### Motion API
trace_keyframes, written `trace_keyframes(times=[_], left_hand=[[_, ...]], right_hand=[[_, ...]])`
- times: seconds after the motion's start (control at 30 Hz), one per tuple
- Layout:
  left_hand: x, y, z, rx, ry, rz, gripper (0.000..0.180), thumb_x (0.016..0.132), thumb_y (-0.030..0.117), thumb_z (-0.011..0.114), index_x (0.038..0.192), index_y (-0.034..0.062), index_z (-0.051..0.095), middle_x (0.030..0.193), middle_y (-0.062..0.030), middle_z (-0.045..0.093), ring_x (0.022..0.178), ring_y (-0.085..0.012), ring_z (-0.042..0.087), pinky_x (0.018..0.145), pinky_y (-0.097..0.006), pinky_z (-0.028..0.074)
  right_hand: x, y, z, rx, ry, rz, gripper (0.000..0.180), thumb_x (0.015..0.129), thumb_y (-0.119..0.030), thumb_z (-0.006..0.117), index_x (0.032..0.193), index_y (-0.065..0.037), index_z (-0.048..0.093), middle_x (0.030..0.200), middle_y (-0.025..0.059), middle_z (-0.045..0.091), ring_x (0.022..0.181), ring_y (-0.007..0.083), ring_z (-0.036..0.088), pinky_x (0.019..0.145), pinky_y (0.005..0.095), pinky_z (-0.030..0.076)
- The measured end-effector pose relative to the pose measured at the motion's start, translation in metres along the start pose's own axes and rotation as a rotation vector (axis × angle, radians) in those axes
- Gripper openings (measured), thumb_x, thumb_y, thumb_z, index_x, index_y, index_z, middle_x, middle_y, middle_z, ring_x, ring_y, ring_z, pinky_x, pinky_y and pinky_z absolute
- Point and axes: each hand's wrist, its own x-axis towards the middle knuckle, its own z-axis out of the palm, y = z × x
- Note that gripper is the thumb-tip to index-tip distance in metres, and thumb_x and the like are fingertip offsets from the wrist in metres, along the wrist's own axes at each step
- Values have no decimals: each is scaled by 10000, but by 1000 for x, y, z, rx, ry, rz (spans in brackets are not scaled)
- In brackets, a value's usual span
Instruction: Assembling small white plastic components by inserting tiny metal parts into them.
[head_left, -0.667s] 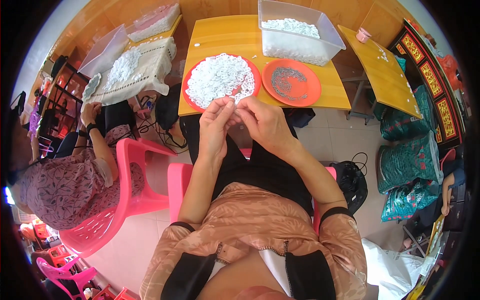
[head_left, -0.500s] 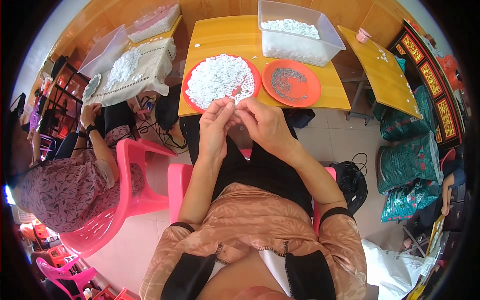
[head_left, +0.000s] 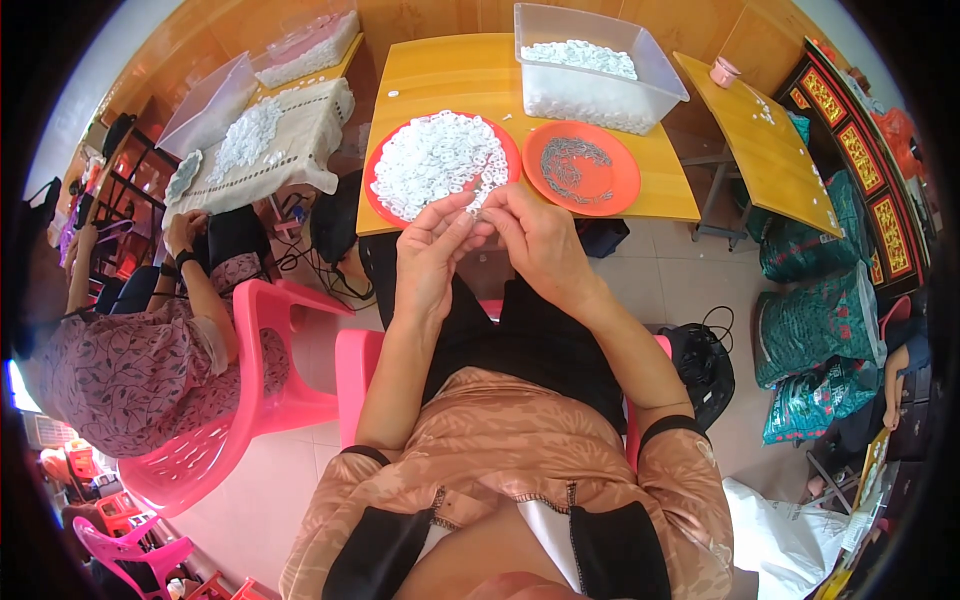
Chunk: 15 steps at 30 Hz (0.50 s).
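Note:
Both hands meet just over the near edge of the red plate (head_left: pixel 370 192), which is heaped with small white ring-like pieces (head_left: pixel 435 160). My left hand (head_left: pixel 430 262) is closed, pinching one small white piece (head_left: pixel 474 211) between thumb and fingers. My right hand (head_left: pixel 545 245) is pinched against it from the right; what its fingertips hold is too small to make out. To the right of the heap lies an orange-red plate (head_left: pixel 605 195) with many thin grey metal pins (head_left: pixel 567 165) spread over its left and upper parts.
A clear plastic tub (head_left: pixel 640 105) of white pieces stands at the back of the yellow table (head_left: pixel 440 60). Another person (head_left: pixel 150 370) sits at left on a pink chair (head_left: pixel 255 370), by a cloth-covered table (head_left: pixel 315 130). Green sacks (head_left: pixel 815 320) are stacked at right.
My fingers have shifted slightly around the small piece, and a bit of white now shows between them. My right hand has tilted a little. The view has barely moved.

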Motion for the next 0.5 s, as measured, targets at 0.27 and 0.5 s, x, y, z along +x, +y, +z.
trace_keyframes(times=[0.27, 0.5], left_hand=[[-1, -3, -8, 8, -5, 57, 197, 861, 35, 607, 1052, -12, 602, 935, -100, 665, 789, -118, 649, 685, -199, 499], [-6, -6, -2, -1, 22, 65, 136, 882, 61, 587, 1006, 7, 576, 868, -77, 651, 787, -145, 649, 714, -235, 514]], right_hand=[[-2, -11, -8, 261, -55, 164, 85, 883, -83, 543, 874, 1, 538, 710, 97, 622, 583, 184, 609, 538, 291, 468], [-5, -14, -11, 269, -58, 173, 78, 879, -75, 543, 880, 3, 550, 697, 99, 610, 578, 174, 597, 538, 283, 459]])
